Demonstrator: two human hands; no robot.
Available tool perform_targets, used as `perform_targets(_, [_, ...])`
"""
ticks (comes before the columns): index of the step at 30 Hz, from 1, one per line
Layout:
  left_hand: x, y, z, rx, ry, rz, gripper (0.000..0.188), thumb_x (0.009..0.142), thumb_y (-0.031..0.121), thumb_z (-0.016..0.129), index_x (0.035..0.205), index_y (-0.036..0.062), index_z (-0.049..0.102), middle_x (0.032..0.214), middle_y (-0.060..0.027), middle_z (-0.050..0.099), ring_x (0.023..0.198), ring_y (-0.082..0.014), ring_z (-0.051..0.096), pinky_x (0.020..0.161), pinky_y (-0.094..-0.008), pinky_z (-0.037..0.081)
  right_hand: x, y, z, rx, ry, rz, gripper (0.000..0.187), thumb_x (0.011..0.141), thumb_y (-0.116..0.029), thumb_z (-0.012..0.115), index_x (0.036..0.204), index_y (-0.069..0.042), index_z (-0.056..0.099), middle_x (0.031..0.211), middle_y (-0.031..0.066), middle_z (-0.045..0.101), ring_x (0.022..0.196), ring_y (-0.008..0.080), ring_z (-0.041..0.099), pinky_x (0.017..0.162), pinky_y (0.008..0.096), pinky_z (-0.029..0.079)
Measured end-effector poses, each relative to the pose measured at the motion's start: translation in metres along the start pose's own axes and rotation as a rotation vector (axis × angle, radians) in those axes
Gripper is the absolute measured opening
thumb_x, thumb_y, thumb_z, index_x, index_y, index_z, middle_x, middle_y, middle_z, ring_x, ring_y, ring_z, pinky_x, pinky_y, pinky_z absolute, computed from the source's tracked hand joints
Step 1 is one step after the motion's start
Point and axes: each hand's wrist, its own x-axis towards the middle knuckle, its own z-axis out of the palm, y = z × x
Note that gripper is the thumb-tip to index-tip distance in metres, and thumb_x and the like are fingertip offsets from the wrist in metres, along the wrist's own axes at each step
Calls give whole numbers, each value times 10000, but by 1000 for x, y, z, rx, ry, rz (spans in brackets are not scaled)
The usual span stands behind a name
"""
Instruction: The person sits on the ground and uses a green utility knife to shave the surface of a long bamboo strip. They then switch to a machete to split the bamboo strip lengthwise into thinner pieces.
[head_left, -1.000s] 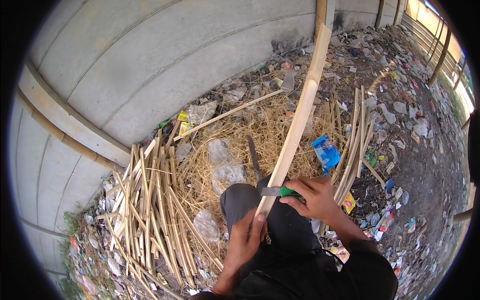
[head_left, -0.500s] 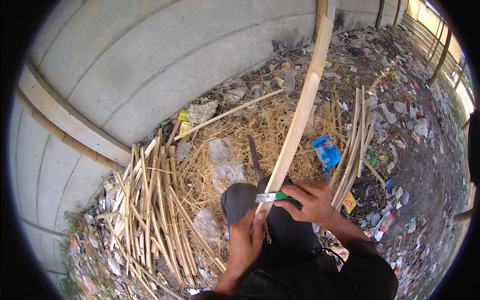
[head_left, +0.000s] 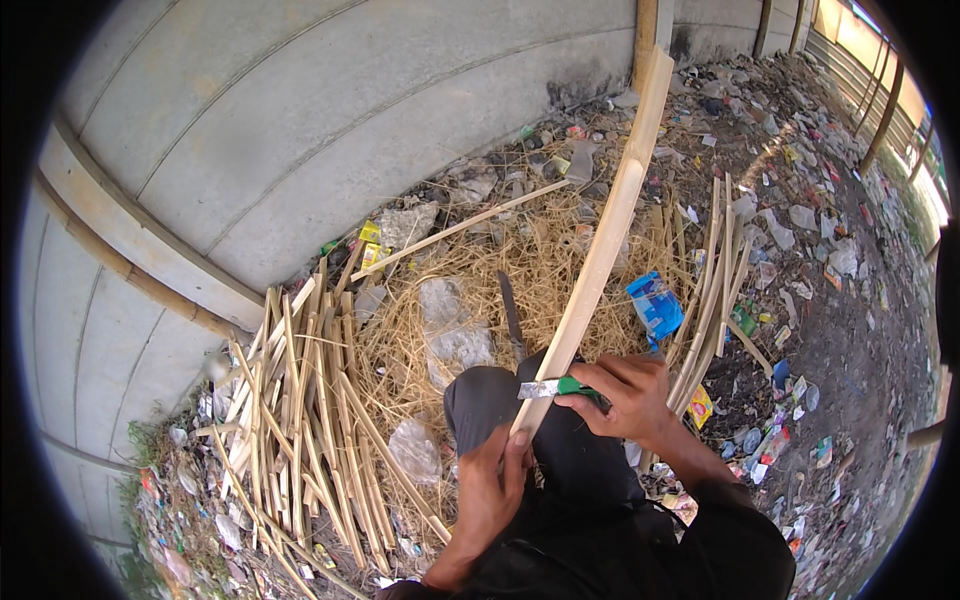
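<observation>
A long, pale split bamboo strip [head_left: 604, 240] slants up and away from my lap toward the wall. My left hand [head_left: 495, 475] grips its near end, thumb on top of the strip. In my right hand [head_left: 628, 400] is a green-handled utility knife [head_left: 545, 388]. Its flat metal blade lies across the strip's face, a little above my left thumb. The fingers of my right hand wrap round the handle and hide part of it. Under the strip are my knees in dark trousers [head_left: 482, 400].
Many cut bamboo strips [head_left: 310, 430] lie heaped at the left, with a smaller bundle [head_left: 708, 290] at the right. A long dark blade [head_left: 510, 308] rests on straw-like shavings [head_left: 400, 330]. A blue wrapper [head_left: 656, 305] and litter cover the ground. A grey panel wall [head_left: 400, 110] stands behind.
The upper end of the strip has dropped slightly and shifted right. My right hand and the knife have moved a little right, and the blade is tilted more.
</observation>
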Motion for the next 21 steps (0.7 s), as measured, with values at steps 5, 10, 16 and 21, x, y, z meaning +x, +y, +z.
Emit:
perform_targets(5, [-1, 0, -3, 11, 7, 25, 329, 1133, 217, 515, 916, 7, 647, 619, -92, 604, 527, -243, 639, 531, -370, 475, 2, 2, 3, -9, 51, -5, 322, 830, -437, 869, 955, -175, 729, 655, -20, 576, 505, 181, 591, 483, 329, 455])
perform_targets(10, [-5, -6, -3, 38, 31, 62, 403, 1132, 249, 524, 830, 6, 636, 575, -73, 590, 495, -189, 605, 500, -342, 450, 7, 16, 2, -52, 143, 38, 287, 847, -371, 871, 977, -147, 746, 697, 3, 641, 525, 215, 617, 491, 340, 465])
perform_targets(16, [-44, -29, -10, 53, -128, -84, 293, 1110, 193, 560, 917, 8, 681, 648, -141, 643, 554, -324, 674, 548, -416, 496, 32, 115, -55, -149, 413, 619, 235, 1028, -260, 723, 1008, -29, 763, 670, 57, 614, 535, 96, 492, 487, 302, 342])
perform_targets(21, [-43, -56, -20, 78, -80, -146, 317, 1112, 218, 565, 919, 0, 691, 625, -129, 627, 535, -252, 656, 542, -387, 486, 11, 93, -43, 16, 305, 462, 274, 1028, -272, 716, 1066, -2, 731, 733, 94, 660, 565, 155, 577, 529, 317, 421])
